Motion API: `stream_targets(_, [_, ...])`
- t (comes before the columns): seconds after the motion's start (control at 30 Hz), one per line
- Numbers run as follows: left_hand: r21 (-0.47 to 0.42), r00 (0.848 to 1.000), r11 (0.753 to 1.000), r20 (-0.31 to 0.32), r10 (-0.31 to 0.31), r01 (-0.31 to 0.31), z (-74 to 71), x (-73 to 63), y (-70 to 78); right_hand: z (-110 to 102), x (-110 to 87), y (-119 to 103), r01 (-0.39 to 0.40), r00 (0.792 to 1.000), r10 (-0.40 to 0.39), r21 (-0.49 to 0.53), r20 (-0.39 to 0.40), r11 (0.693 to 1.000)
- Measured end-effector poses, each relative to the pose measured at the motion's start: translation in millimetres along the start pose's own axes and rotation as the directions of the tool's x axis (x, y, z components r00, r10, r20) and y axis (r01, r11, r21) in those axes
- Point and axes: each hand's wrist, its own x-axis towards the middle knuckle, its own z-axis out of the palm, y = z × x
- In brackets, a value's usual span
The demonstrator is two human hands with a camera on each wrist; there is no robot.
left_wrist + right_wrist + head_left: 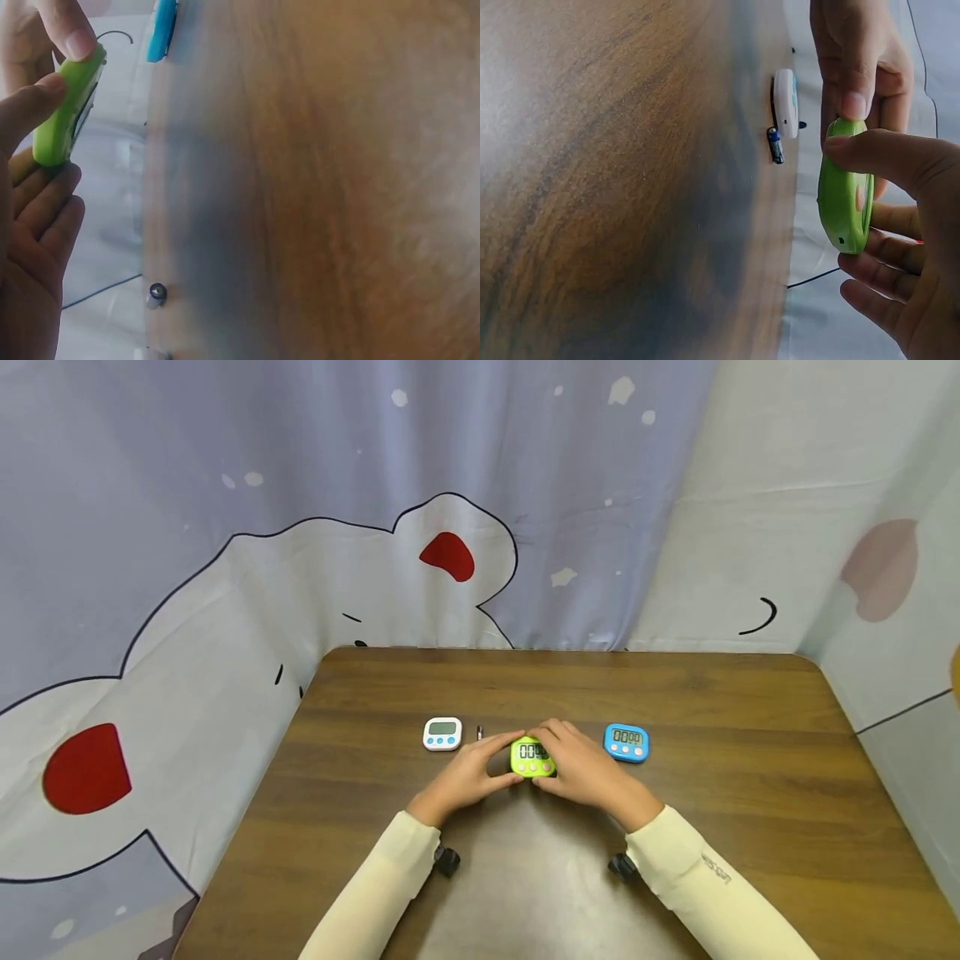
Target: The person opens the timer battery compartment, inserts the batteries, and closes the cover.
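Note:
A green digital timer (532,767) is held up off the table between both hands, its display facing up in the head view. My left hand (468,774) grips its left side, with the thumb along the near edge and fingers at the far edge. The right hand (587,770) grips the right side in the same way, its fingers covering part of the screen's corner. From the side, the timer's green rim (843,196) shows in the right wrist view, with a thumb of each hand on it. The left wrist view shows the timer (69,105) clear of the tabletop.
A white timer (442,734) lies to the left, with a small battery (775,145) near it. To the right lies a blue timer (626,743). All rest on a brown wooden table (720,827), with a patterned curtain (570,510) behind its far edge.

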Motion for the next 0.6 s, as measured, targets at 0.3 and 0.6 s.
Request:
stream_targets(0.3, [-0.003, 0.998, 0.998, 0.021, -0.062, 0.062, -2.3, 0.0, -3.1, 4.7, 5.2, 4.8, -0.025, 1.0, 0.025, 0.012, 0.01, 1.0])
stream_targets(0.6, [0.015, 0.994, 0.994, -0.005, -0.107, 0.107, -2.8, -15.3, -3.6, 10.4, 3.7, 17.5, -0.096, 0.995, 0.095, 0.027, 0.043, 0.995])
